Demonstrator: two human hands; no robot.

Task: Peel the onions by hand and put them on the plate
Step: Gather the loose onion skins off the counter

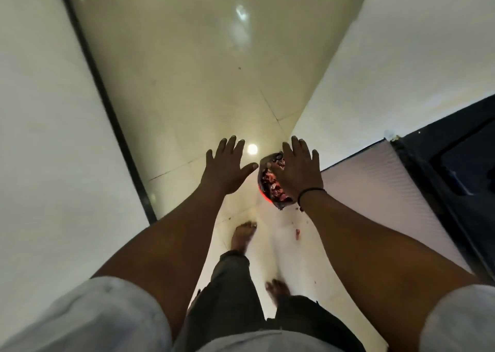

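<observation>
A dark round plate [263, 164], tilted, is heaped with reddish-purple onion peels [273, 184]. It shows an orange-red glow at its lower edge. More small peel scraps [297, 233] lie on the pale floor below it.

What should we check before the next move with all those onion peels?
1. Bin under the right hand: ok, full of onion peels.
2. Right hand open, flat over peels: ok.
3. Left hand free, fingers spread: ok.
4. Floor clean: not ok, a peel scrap lies near the foot.
5. Plate and onions: cannot tell, none in view.
</observation>
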